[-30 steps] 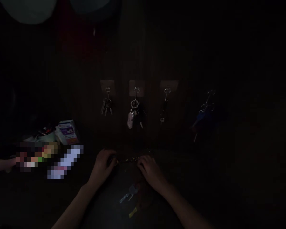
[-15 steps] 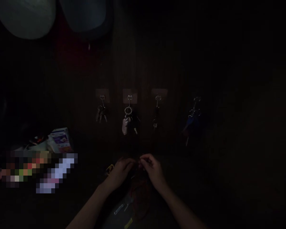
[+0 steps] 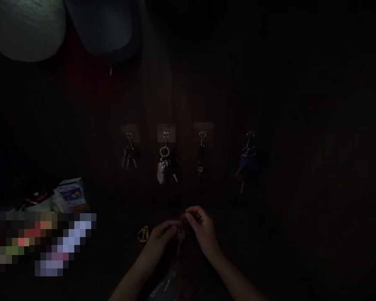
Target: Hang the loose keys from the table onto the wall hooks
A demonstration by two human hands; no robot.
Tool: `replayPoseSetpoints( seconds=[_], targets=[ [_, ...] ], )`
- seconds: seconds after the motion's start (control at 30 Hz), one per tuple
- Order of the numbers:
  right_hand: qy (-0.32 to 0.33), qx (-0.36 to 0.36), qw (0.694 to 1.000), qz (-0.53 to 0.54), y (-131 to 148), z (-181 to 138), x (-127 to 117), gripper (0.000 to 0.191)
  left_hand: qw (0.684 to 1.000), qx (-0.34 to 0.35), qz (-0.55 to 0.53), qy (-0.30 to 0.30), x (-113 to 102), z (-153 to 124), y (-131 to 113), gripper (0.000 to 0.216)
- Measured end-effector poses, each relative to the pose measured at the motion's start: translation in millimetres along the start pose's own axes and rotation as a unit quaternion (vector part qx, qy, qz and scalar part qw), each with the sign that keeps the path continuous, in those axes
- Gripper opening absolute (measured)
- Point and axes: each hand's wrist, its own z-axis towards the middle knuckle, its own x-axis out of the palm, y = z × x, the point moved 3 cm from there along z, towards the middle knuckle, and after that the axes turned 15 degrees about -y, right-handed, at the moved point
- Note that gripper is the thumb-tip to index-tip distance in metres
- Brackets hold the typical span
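The scene is very dark. My left hand (image 3: 161, 239) and my right hand (image 3: 200, 228) meet over a dark surface, fingers pinched together on a small reddish thing (image 3: 183, 218) that I cannot make out. A dark red cord or strap (image 3: 183, 259) hangs below them. A small yellow item (image 3: 143, 234) lies just left of my left hand. Faint keys (image 3: 163, 286) show low between my forearms.
On the dark wall behind, several hooks carry key bunches: one at the left (image 3: 129, 154), one with a pale tag (image 3: 164, 163), a third (image 3: 201, 154) and a blue-tagged bunch (image 3: 246, 161). A small box (image 3: 72, 194) and clutter sit at the left.
My hands came together from apart and rose slightly, now pinching something between them. The view tilted up, so the hooks and keys sit lower in frame. The yellow item now lies left of my hands.
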Motion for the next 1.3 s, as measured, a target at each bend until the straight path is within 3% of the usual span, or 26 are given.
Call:
replayPoseSetpoints(
  seconds=[0.17,0.3,0.5,0.77,1.03,1.3],
  targets=[
    [-0.016,-0.002,1.0,0.006,-0.4,0.4,-2.8,0.018,0.979,-0.12,-0.156,0.056,0.2,-3.4,2.3,0.033],
    [-0.018,0.005,1.0,0.011,-0.1,0.4,-3.7,0.018,0.963,-0.154,-0.201,0.088,-0.2,-7.1,-2.9,0.04],
    [-0.003,0.002,1.0,0.015,7.7,-2.5,-2.7,0.011,0.956,-0.159,-0.226,0.098,-2.0,-8.7,-3.5,0.04],
    [0.026,-0.017,1.0,0.004,10.8,-0.9,-5.1,0.018,0.961,-0.143,-0.214,0.1,-2.7,-7.7,-1.1,0.04],
    [0.039,-0.163,0.983,-0.07,18.4,-2.7,-5.9,0.011,0.974,-0.134,-0.165,0.082,-1.6,-5.4,1.5,0.047],
    [0.017,-0.114,0.991,-0.072,22.2,-1.7,-9.5,0.01,0.962,-0.15,-0.216,0.079,2.3,-6.8,1.3,0.031]
  ],
)
